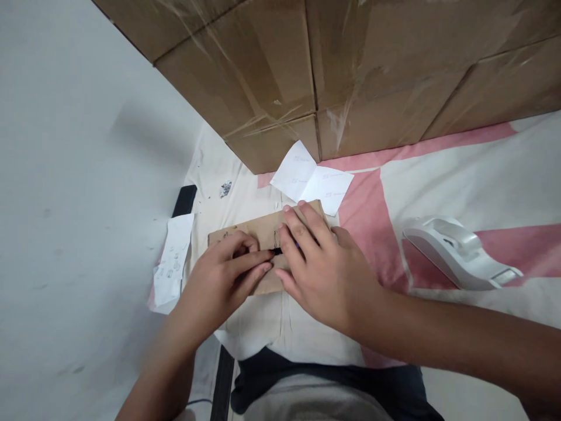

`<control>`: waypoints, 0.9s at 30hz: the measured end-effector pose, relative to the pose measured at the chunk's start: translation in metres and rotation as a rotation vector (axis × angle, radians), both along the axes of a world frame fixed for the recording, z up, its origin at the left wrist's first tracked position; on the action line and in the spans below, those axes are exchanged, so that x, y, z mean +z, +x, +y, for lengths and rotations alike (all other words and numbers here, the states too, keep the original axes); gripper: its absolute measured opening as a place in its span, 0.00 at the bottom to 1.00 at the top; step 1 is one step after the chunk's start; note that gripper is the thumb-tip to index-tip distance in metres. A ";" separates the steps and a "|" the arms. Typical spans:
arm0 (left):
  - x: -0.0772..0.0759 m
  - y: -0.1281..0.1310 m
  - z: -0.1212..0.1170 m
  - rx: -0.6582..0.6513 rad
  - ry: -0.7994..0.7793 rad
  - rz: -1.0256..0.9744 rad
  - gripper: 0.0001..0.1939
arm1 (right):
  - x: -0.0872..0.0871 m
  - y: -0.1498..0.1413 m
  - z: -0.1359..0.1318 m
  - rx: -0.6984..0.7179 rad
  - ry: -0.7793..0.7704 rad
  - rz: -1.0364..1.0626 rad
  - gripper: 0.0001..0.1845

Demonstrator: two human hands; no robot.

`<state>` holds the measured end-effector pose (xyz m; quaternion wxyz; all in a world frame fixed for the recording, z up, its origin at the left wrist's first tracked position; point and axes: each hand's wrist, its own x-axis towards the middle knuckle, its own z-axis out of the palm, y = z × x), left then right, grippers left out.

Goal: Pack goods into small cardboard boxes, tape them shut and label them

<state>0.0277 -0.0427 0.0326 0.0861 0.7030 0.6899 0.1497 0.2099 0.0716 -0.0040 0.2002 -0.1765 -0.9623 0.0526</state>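
Observation:
A flat piece of brown cardboard (267,285) with dark pen marks lies in front of me. On it is a thin, black, pen-like stick (276,251), mostly hidden by my fingers. My left hand (223,269) is closed, thumb and index finger pinched at the stick's left end. Stretched over the cardboard's right part, the fingers of my right hand (322,263) lie flat and slightly apart, covering the rest of the stick. A bit of purple shows between those fingers. Just beyond the cardboard lies a folded white paper (313,175) with small faint print.
Large taped cardboard boxes (272,76) stand at the back. A white tape dispenser (460,251) sits to the right on the pink and white cloth (363,234). Crumpled foil (225,188), a black object (184,200) and a paper strip (173,257) lie left, near the wall (79,234).

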 end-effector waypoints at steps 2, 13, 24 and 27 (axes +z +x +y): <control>-0.004 0.000 -0.005 -0.011 0.032 0.077 0.13 | -0.001 0.001 -0.001 -0.006 -0.006 0.004 0.29; -0.002 0.002 -0.004 -0.005 0.072 0.076 0.14 | 0.000 0.001 -0.001 -0.014 -0.001 -0.012 0.30; 0.013 0.002 -0.001 -0.048 -0.176 0.265 0.15 | 0.004 0.003 0.001 0.011 -0.026 -0.019 0.27; 0.016 -0.002 0.003 -0.016 -0.177 0.122 0.10 | 0.004 0.004 0.000 0.011 -0.011 -0.018 0.27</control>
